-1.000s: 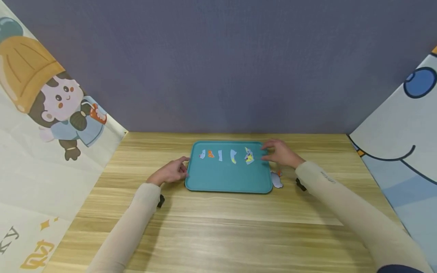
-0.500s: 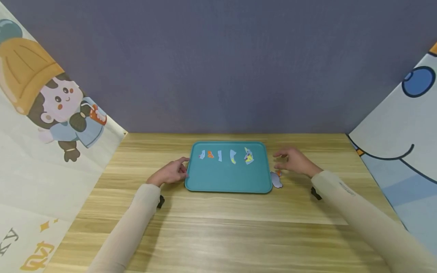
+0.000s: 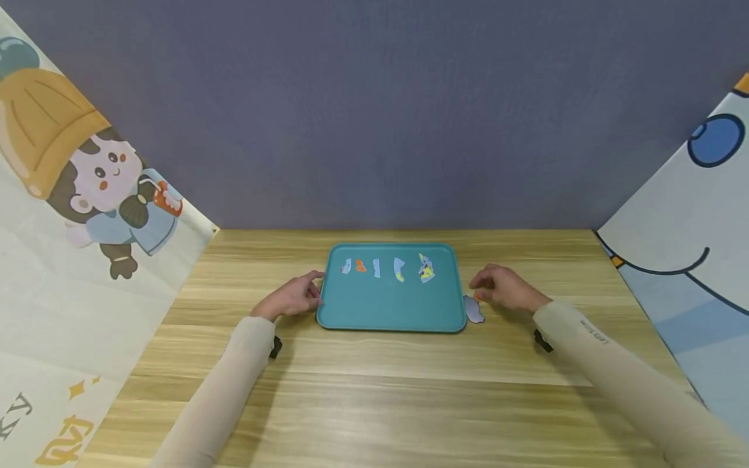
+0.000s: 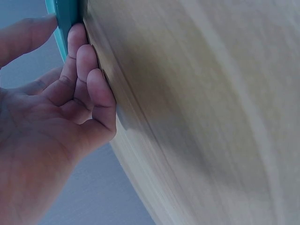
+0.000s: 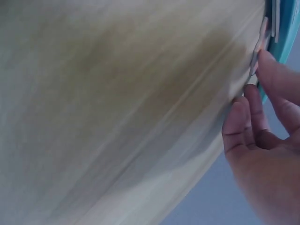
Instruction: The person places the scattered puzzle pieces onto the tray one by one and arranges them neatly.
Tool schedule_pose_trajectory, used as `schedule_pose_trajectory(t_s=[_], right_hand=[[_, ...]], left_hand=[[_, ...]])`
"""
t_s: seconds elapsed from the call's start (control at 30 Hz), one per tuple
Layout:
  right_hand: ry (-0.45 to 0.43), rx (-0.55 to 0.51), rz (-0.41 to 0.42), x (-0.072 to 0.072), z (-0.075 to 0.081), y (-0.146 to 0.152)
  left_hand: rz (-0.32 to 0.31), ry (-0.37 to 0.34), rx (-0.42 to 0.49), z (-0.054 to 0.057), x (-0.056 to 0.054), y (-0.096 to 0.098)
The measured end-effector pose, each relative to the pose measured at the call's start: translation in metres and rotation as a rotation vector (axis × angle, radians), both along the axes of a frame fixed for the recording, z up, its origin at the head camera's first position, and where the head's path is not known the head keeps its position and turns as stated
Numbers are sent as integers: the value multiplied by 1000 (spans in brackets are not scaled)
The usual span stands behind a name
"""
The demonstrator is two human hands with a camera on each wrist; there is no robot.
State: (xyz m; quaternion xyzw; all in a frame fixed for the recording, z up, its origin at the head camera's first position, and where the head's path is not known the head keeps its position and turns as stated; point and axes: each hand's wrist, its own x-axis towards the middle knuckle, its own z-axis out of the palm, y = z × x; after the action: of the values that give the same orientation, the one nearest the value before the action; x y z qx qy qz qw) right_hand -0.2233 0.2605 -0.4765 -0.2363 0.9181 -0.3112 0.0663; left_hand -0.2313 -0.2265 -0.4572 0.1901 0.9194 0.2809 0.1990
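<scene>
A teal tray lies on the table with several cut-out puzzle-like pieces along its far half: a white one, an orange one, two pale blue ones and a larger yellow-patterned piece. My left hand touches the tray's left rim with thumb and fingertips, the other fingers loosely bent beside it. Just off the tray's right edge lies a grey-lilac piece. Beside it, the thumb of my right hand touches a small orange piece; I cannot tell whether the fingers pinch it.
The wooden table ends at a dark blue-grey partition just behind the tray. Printed cloth panels stand at the left and at the right.
My right hand has drawn back from the tray's upper right edge, moving right and then down to the small orange piece. The left hand keeps its place at the tray's rim.
</scene>
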Motion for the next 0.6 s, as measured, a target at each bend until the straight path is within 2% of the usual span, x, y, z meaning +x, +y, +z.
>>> schedule_pose_trajectory(t_s=[0.17, 0.37, 0.6], right_hand=[[8, -16, -14, -3, -2, 4], [35, 8, -75, -7, -1, 9], [-17, 7, -104, -6, 1, 8]], left_hand=[[0, 2, 9, 0, 0, 0], [-19, 14, 26, 0, -1, -1], [-10, 9, 23, 0, 1, -1]])
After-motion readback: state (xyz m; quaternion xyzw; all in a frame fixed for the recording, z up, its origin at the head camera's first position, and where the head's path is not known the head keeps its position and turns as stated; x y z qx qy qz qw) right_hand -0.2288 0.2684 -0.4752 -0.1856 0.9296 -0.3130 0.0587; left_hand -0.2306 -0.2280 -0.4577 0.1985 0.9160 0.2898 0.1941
